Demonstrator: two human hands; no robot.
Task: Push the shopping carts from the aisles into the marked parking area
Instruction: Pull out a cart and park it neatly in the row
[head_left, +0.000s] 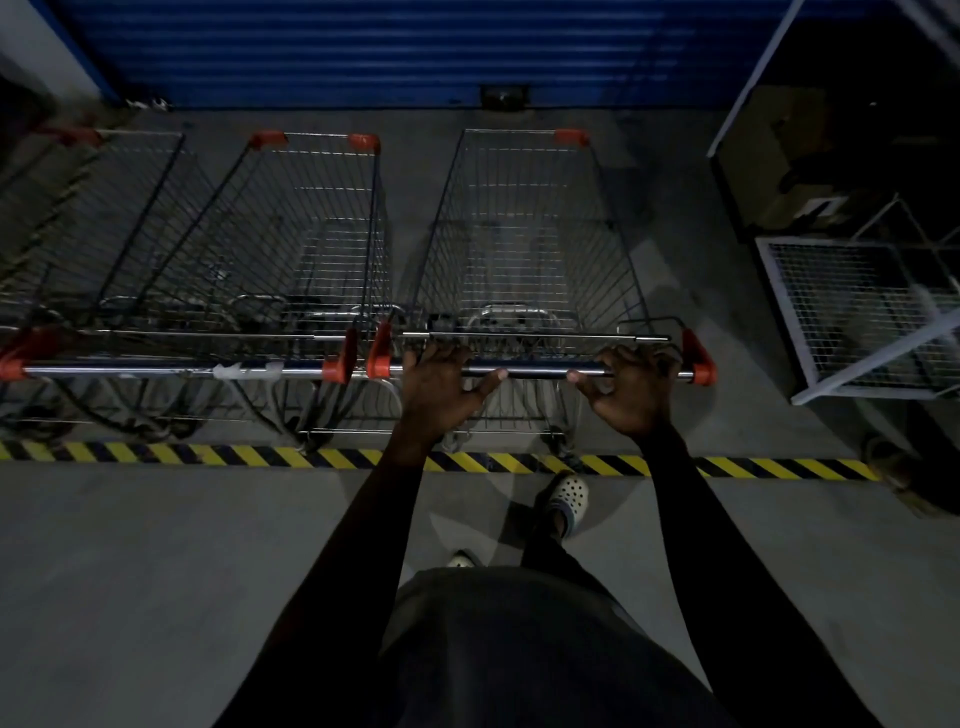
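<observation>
1. the left hand (441, 384) is closed over the handle (535, 371), fingers wrapped across the top and thumb lying along the bar, near its left end.
2. the right hand (631, 387) grips the same bar near its right end in the same way, thumb pointing inward.
3. the cart (524, 234) they hold stands on the far side of the striped tape (208, 454). its rear wheels are just past the tape, or on its edge; it is too dark to tell which. a shoe (569, 496) is just short of the tape on the near side.
4. also beyond the tape, left of this one, a second cart (291, 234) stands with its handle about level and the red end caps nearly touching. a third cart (104, 208) sits further left, blurred.
5. well beyond the tape is a blue shutter (363, 52). a white wire cage (857, 312) stands off to the right.
6. judging by this, the cart looks as good as parked in line with the other two. what seems left is to let go, and whether more carts wait in the aisles cannot be told from here.
</observation>
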